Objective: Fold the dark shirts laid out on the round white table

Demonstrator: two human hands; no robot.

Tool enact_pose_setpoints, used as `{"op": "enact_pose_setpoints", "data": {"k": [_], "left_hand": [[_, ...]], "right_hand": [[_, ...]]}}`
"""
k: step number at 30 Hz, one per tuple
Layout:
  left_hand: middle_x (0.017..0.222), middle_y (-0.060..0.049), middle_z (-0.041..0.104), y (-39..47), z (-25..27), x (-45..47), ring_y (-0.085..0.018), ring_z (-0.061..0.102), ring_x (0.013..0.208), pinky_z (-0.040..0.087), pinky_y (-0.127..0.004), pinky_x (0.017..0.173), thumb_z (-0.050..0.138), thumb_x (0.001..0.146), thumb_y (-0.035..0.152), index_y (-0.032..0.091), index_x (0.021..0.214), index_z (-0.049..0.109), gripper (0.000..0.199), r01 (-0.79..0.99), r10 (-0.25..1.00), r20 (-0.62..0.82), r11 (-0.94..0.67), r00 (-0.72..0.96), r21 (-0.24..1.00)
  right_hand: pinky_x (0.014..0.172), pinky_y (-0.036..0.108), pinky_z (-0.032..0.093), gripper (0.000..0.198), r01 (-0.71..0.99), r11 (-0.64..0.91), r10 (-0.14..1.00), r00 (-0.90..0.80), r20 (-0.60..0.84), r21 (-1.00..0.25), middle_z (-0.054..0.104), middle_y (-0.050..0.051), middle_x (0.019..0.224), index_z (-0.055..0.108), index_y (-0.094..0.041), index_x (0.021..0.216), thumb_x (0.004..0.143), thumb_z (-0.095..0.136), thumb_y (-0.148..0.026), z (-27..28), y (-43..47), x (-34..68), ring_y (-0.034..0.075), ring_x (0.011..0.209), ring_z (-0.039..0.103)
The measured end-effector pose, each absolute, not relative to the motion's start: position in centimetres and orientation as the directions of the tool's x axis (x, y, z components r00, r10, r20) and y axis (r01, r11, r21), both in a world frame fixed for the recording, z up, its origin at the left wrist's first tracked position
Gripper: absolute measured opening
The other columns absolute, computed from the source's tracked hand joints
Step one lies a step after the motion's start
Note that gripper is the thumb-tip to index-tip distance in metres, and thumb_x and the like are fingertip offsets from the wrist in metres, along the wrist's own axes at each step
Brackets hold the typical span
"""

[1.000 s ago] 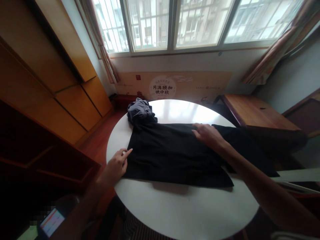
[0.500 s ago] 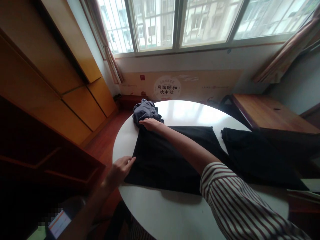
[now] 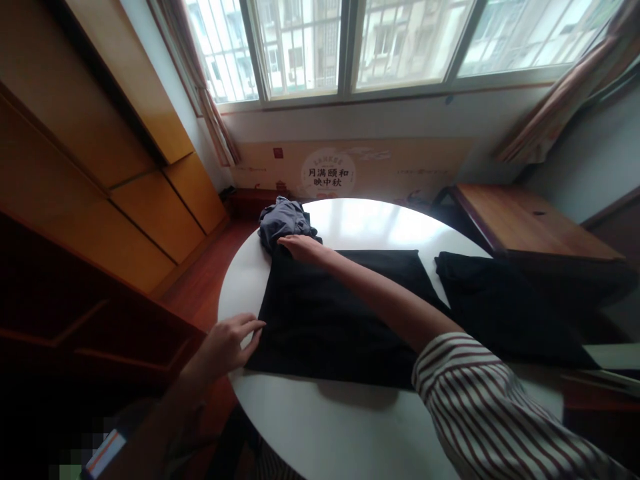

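Note:
A black garment (image 3: 330, 320) lies flat across the round white table; its exact kind is unclear. My left hand (image 3: 233, 343) is at its left edge, thumb and forefinger pinched at the cloth. Reaching across the garment, my right hand (image 3: 303, 248) has its fingers closed at the far left corner, and the cloth under them is partly hidden. Right behind that hand sits a crumpled dark grey garment (image 3: 286, 220). Another stretch of black cloth (image 3: 500, 307) lies to the right, beyond a narrow wedge of table; my right forearm and sleeve hide whether the two join.
The white table (image 3: 350, 427) has a curved edge close to my left hand. A wooden desk (image 3: 540, 217) stands at the back right. Wooden cabinets (image 3: 155, 207) line the left side, and a barred window (image 3: 390, 40) is ahead.
The whole view has shifted slightly. My left hand has its fingers a little more arched at the garment's left edge. My right hand stays at the far corner.

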State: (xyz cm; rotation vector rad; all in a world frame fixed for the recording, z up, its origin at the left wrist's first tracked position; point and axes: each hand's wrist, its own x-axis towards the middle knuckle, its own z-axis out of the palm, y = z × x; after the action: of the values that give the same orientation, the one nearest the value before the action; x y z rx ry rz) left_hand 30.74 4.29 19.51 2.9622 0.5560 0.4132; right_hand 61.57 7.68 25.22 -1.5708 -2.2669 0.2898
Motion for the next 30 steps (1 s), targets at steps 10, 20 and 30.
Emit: {"op": "enact_pose_setpoints", "data": {"k": [10,20,30], "left_hand": [[0.12,-0.01,0.067,7.4,21.7,41.0,-0.02,0.062,0.112,0.048,-0.034,0.1,0.038,0.103,0.03,0.018,0.115,0.068,0.035,0.125,0.226,0.281,-0.933,0.933,0.338],[0.158,-0.016,0.036,13.8,16.5,45.6,-0.034,0.023,0.149,0.023,-0.057,0.116,0.037,0.101,0.046,0.018,0.149,0.043,0.056,0.496,0.496,-0.013,-0.867,0.868,0.055],[0.152,-0.021,0.042,11.2,13.6,39.2,-0.035,0.029,0.146,0.027,-0.059,0.115,0.029,0.1,0.05,0.012,0.146,0.043,0.062,0.599,0.63,0.197,-0.776,0.751,0.197]], "right_hand": [[0.107,0.043,0.042,0.047,0.965,0.053,0.998,-0.039,0.058,-0.258,0.058,0.019,0.139,0.056,-0.013,0.138,0.101,0.046,-0.04,21.4,-7.5,68.2,0.03,0.129,0.055],[0.121,0.049,0.023,0.049,0.944,0.045,0.996,-0.02,0.081,-0.326,0.037,0.005,0.157,0.044,-0.026,0.15,0.105,0.033,-0.041,16.7,-16.7,66.3,0.023,0.148,0.028],[0.116,0.057,0.025,0.068,0.887,-0.446,0.881,0.459,0.113,-0.121,0.024,0.022,0.161,0.035,-0.01,0.154,0.1,0.036,-0.053,16.0,-18.0,69.6,0.038,0.149,0.019]]}}
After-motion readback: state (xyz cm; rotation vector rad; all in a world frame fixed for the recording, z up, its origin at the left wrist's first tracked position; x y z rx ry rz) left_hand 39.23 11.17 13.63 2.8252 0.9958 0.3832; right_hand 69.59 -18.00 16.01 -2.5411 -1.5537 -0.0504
